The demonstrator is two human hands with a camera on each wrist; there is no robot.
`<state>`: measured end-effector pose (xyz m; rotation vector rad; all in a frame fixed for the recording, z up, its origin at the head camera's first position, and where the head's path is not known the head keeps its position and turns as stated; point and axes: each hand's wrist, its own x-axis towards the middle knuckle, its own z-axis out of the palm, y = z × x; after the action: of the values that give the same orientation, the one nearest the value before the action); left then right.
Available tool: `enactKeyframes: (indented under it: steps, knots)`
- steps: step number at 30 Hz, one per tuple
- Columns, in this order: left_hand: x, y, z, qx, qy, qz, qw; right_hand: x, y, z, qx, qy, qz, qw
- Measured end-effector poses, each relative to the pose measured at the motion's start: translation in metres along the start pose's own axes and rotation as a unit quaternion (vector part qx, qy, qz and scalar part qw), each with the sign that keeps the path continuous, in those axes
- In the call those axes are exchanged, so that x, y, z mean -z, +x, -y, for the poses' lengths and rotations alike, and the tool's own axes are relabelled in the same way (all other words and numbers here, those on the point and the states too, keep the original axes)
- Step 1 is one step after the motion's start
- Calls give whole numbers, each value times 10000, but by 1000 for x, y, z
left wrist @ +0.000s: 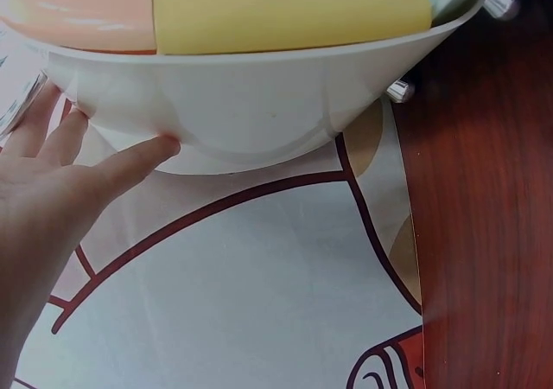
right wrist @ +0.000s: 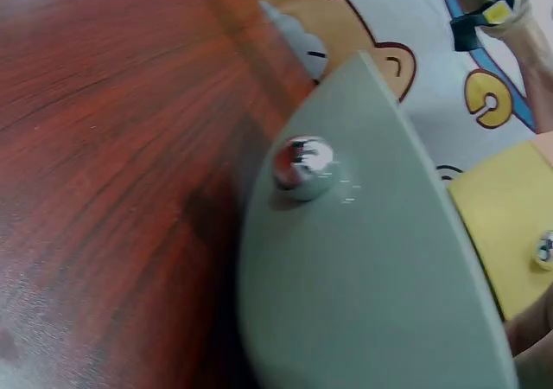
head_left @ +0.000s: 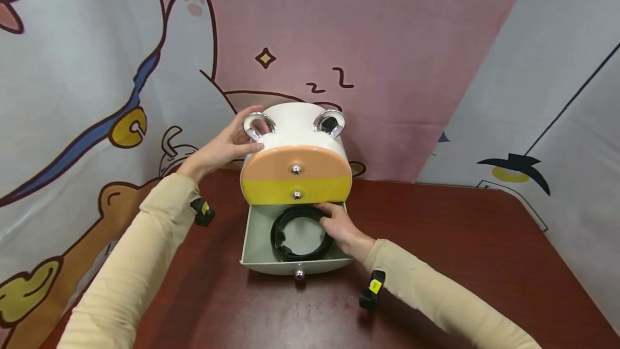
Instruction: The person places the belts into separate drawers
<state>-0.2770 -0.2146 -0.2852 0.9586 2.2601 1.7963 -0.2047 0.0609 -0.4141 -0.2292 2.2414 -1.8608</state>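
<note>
A small rounded drawer cabinet [head_left: 301,117] stands on the table, with a white body and two shiny ring-shaped ears [head_left: 259,125] on top. Its orange and yellow drawers [head_left: 271,188] are closed; the pale green bottom drawer [head_left: 256,230] is pulled out. In that drawer lies a black cable-like coil [head_left: 278,238]. My right hand [head_left: 343,230] reaches into the drawer and pinches the coil at its upper right edge. My left hand [head_left: 225,144] rests against the cabinet's upper left side, its extended thumb [left wrist: 143,164] pressing the white wall. The right fingers are mostly hidden in the right wrist view.
Reddish-brown tabletop [head_left: 436,252] surrounds the cabinet. Behind it hangs a cartoon-printed cloth [head_left: 387,69], close to the table's back edge. A silver knob [right wrist: 304,166] sticks out from the green drawer's front. Black wrist bands [head_left: 202,211] sit over both cream sleeves.
</note>
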Motion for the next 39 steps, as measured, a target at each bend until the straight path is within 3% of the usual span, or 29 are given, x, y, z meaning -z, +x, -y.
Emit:
enactKeyframes:
  steps: [6, 14, 21, 32, 39]
  knots:
    - [0, 0, -1, 85, 119, -43, 9999, 13, -12, 12, -87, -32, 420, 9991]
    - [2, 0, 1, 24, 138, -35, 9999, 26, -30, 22, 366, 274, 784, 9959]
    - [1, -1, -1, 188, 227, -66, 9995, 27, -45, 26, 213, 470, 1323, 9899]
    - [2, 1, 0, -131, 121, 146, 9997, 27, -65, 29, 133, 374, 2077, 9774]
    - [2, 1, -1, -125, 92, 184, 9997, 25, -76, 25, 143, 312, 2433, 9694]
